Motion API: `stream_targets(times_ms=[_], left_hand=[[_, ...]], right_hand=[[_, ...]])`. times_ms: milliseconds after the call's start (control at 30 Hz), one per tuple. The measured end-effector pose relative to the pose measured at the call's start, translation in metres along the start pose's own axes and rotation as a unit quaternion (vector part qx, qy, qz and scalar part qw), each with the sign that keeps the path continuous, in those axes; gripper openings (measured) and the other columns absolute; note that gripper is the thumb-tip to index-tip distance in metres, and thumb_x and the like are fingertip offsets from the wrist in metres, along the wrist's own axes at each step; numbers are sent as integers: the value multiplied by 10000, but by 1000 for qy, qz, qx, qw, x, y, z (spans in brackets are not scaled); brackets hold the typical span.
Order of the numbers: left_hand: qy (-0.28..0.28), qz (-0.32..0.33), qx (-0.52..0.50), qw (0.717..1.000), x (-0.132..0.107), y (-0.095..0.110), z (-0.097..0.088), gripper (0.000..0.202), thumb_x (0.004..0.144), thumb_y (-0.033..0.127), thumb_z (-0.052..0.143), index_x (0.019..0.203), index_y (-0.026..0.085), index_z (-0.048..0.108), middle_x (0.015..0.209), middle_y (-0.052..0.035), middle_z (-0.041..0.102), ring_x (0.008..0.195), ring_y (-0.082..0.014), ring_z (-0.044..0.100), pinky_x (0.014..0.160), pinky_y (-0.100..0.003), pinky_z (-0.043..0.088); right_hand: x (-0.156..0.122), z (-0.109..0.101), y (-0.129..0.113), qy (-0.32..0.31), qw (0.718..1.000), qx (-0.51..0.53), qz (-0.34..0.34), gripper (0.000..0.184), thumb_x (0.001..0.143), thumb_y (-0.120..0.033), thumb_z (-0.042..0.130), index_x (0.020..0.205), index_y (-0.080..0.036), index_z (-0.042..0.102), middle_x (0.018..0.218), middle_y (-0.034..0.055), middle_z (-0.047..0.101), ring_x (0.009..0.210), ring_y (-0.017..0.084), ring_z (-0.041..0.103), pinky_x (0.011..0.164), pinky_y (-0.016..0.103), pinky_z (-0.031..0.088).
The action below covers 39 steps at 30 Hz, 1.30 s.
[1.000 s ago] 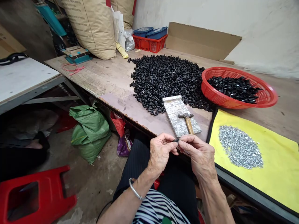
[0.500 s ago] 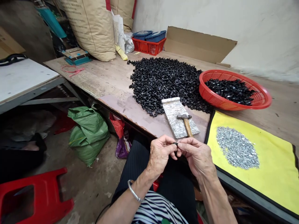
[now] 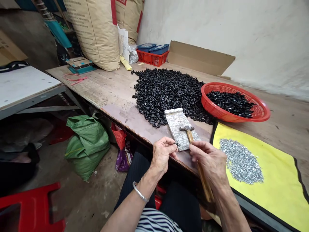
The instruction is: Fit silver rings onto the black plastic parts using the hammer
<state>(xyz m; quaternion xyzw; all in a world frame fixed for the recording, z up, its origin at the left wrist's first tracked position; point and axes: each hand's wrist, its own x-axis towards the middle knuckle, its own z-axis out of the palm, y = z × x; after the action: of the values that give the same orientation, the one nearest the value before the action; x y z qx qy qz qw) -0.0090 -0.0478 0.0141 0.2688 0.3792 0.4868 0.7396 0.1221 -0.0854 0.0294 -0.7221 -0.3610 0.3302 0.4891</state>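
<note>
My left hand (image 3: 162, 154) pinches a small black part with a metal piece (image 3: 178, 144) at the near edge of the grey stone slab (image 3: 174, 124). My right hand (image 3: 209, 161) is closed around the wooden handle of a hammer (image 3: 190, 137), whose metal head rests on the slab. A large heap of small black plastic parts (image 3: 166, 90) lies on the wooden table just behind the slab. A red basket (image 3: 262, 112) to the right holds more black parts. A pile of small silver metal pieces (image 3: 240, 160) sits on a yellow mat (image 3: 277, 187).
Brown paper sacks (image 3: 96, 32), a red crate with blue trays (image 3: 151, 54) and a cardboard sheet (image 3: 200, 58) stand at the table's back. A green bag (image 3: 87, 141) and a red stool (image 3: 29, 206) are on the floor at left. A white side table (image 3: 24, 85) stands left.
My hands have come apart. The left carried the small part up to the slab's edge, and the right took hold of the hammer handle. The view tilted down a little.
</note>
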Motion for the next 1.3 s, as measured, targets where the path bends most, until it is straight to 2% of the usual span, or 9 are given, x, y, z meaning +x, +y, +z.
stream_targets(times_ms=[100,167,333,567,733,933,1133,1200,1300], left_hand=[[21,3,21,1000,15,0,-1,168,553,178,659,647,129,529,488,39,521,341,-61,440,321,-202,443],[29,-5,41,999,24,-1,0,147,560,160,626,652,135,514,485,44,506,342,-61,429,294,-199,432],[55,-28,97,993,40,-2,7,115,585,108,549,660,150,472,423,58,470,316,-69,423,269,-195,420],[82,-29,139,986,44,-9,9,117,605,65,490,655,162,448,354,72,445,258,-99,436,253,-196,399],[100,-10,154,983,38,-13,9,91,629,88,503,635,165,454,353,74,439,260,-103,450,252,-194,398],[109,-16,156,982,37,-13,10,83,632,104,520,623,160,458,339,72,429,271,-96,456,275,-186,421],[112,-21,146,983,38,-12,11,106,621,94,538,610,161,455,363,72,438,283,-95,459,276,-203,433],[113,-22,147,982,39,-11,11,110,617,86,535,605,160,455,363,72,438,282,-94,456,275,-204,433],[111,-26,151,982,40,-10,11,110,620,73,517,604,161,454,349,72,432,277,-104,460,274,-214,433]], right_hand=[[10,-10,5,58,963,-249,-80,314,586,-441,677,745,-180,605,697,54,611,652,207,561,589,318,394],[15,-11,9,44,956,-283,-57,264,560,-385,688,691,-199,555,592,16,547,618,197,535,579,305,371],[19,-10,11,-100,981,-32,162,249,544,-295,661,626,-207,442,479,-36,462,427,115,427,437,251,344],[1,-23,9,-191,943,97,254,261,659,-374,607,776,-158,515,546,-42,444,357,37,288,327,181,217],[-13,-25,19,-96,987,-126,33,291,745,-465,529,643,-197,477,463,-36,410,382,87,376,385,220,313],[-24,-21,25,14,905,-352,-238,338,845,-450,390,791,-182,589,569,34,574,408,127,478,434,241,342],[-38,-17,2,133,866,-376,-301,391,885,-434,368,929,-138,619,597,46,589,441,124,506,461,234,355],[-39,-16,3,128,880,-367,-275,412,869,-454,366,902,-135,623,580,49,574,440,132,497,463,248,360],[-34,-16,9,78,941,-295,-143,380,799,-491,452,899,-159,606,547,23,541,459,145,503,453,256,380]])
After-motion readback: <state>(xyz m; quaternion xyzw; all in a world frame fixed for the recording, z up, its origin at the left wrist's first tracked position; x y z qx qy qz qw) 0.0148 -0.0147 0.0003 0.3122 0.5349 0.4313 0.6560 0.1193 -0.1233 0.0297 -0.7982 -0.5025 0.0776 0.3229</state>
